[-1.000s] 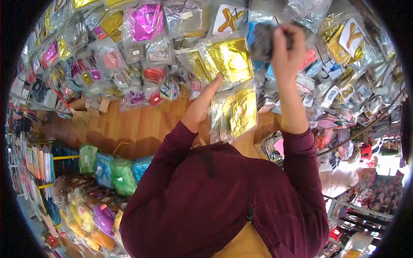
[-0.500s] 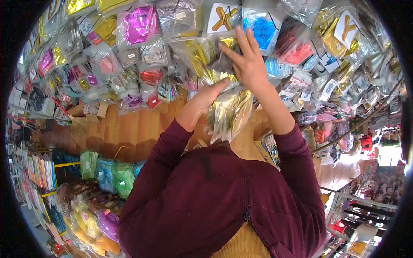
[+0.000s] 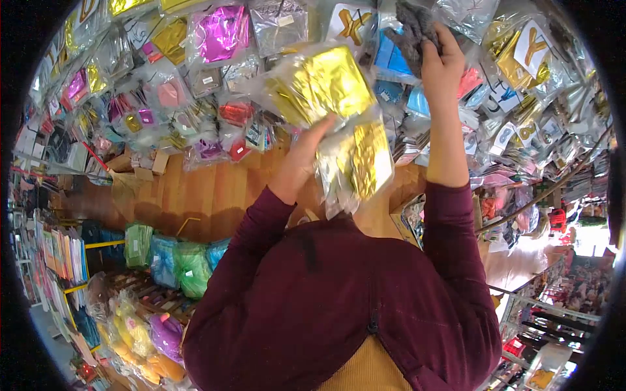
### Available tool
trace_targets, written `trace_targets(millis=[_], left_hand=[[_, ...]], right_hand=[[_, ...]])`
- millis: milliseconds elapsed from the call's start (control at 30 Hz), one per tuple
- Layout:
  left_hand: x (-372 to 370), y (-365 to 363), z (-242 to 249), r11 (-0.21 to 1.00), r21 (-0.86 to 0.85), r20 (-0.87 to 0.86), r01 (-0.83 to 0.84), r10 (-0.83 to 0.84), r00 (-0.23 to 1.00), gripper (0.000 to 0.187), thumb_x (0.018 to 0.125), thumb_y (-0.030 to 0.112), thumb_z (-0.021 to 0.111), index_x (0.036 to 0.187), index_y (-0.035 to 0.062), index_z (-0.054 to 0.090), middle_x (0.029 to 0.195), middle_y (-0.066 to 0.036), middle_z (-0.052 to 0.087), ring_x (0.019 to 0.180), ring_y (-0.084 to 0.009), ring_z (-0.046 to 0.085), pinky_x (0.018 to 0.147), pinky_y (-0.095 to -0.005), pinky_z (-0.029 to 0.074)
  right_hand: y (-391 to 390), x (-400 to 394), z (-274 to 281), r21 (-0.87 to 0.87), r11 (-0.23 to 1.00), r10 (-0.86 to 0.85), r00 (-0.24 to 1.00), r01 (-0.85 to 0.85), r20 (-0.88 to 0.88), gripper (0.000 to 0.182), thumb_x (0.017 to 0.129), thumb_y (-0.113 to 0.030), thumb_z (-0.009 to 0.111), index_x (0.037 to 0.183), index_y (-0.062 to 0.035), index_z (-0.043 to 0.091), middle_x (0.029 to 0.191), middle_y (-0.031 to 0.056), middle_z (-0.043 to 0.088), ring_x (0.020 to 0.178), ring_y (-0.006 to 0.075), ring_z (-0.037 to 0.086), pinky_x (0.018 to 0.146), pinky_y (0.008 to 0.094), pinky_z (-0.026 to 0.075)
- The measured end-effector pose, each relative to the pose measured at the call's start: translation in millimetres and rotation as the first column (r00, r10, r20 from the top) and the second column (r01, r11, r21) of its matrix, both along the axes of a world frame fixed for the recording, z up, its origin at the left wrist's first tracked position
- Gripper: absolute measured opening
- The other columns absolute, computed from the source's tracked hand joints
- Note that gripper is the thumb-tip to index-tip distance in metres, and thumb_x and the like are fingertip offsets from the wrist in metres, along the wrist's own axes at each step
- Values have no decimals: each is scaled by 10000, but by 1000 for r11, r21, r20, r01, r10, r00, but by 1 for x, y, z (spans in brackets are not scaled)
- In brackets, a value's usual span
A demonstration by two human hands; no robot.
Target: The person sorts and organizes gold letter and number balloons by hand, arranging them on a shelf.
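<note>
My left hand (image 3: 304, 154) is closed on a clear plastic bag of shiny gold foil (image 3: 336, 81), its thumb lying across the front. A lower gold foil packet (image 3: 368, 159) hangs just below, overlapping the bag near my fingers. Up to the right, my right hand (image 3: 445, 73) grips a crumpled dark grey cloth (image 3: 415, 34) between thumb and fingers. Behind that cloth shows a blue foil packet (image 3: 390, 55), partly covered. Left of it is a bag with a card bearing a gold X (image 3: 351, 26).
Rows of bagged foil packets cover the display ahead, among them a purple one (image 3: 220, 32) and one with a Y card (image 3: 530, 47). A rod (image 3: 551, 189) slants along the right. Wooden floor (image 3: 222, 186) lies below. Bagged plush toys (image 3: 134, 335) sit lower left.
My right hand has lifted off the gold foil bag and moved right with the grey cloth. The bag's gold front is now uncovered, still in my left hand.
</note>
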State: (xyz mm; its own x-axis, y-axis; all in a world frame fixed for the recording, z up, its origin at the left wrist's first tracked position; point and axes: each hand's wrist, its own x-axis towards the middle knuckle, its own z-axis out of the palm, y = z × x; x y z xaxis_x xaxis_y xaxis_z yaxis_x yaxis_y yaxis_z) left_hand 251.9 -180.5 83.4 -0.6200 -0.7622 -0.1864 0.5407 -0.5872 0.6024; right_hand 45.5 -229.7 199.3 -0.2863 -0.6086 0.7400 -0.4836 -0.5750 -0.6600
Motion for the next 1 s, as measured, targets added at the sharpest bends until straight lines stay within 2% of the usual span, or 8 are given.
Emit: trace_targets(millis=[133,167,533,600,633,800,867,1000], left_hand=[[-5,-25,-23,995,-26,-141,-100,95,985,370,899,232,494,1189,5,459,1110,-82,547,954,-151,575,802,-286,494],[-7,-31,-40,984,-104,-227,-146,120,967,355,910,235,469,1184,9,463,1104,-81,549,950,-152,577,805,-287,493],[-2,-10,10,999,40,-344,-34,46,938,487,939,382,325,1207,-8,441,1122,-145,552,1003,-220,567,880,-341,458],[4,-25,3,979,-75,-232,-191,169,958,536,896,410,423,1232,-8,422,1174,-150,527,1038,-248,545,903,-371,436],[8,-42,-14,988,100,-314,-119,144,938,548,881,414,451,1234,-4,423,1185,-160,520,1059,-268,533,917,-393,425],[14,-43,-10,995,90,-403,-44,77,912,520,893,396,435,1245,13,419,1196,-163,511,1070,-281,525,915,-420,423],[8,-38,-15,994,98,-398,-44,79,914,517,898,390,428,1250,12,411,1199,-158,508,1070,-278,523,917,-416,423],[-8,-26,-16,999,-9,-384,35,-36,923,506,903,374,426,1256,12,402,1199,-151,508,1072,-274,520,930,-408,416]], right_hand=[[31,33,-57,40,983,161,728,-181,-666,419,634,58,497,1027,-54,591,1139,151,542,1111,336,457,956,440,334],[58,61,-63,248,956,289,661,-159,-692,437,655,48,511,1077,-51,566,1202,172,496,1149,364,422,984,445,318],[131,58,-130,276,905,414,826,-325,-384,312,704,101,518,980,-2,622,1189,167,537,1099,334,510,930,386,391],[143,55,-153,435,818,500,840,-377,-210,325,672,112,519,955,-7,627,1140,158,570,1047,323,538,909,372,411],[151,51,-159,542,793,410,902,-278,-137,367,634,130,482,938,-13,630,1067,140,606,1001,278,563,884,346,428],[141,0,-97,303,953,-133,930,25,342,387,676,87,403,998,3,599,983,72,603,960,171,542,870,290,408],[132,1,-60,46,996,50,881,-81,470,370,712,60,432,1045,-4,579,991,61,584,966,140,520,872,278,395],[99,17,-41,89,996,44,972,-24,-229,371,723,23,501,1084,-21,571,1127,136,558,1080,273,498,937,356,373]])
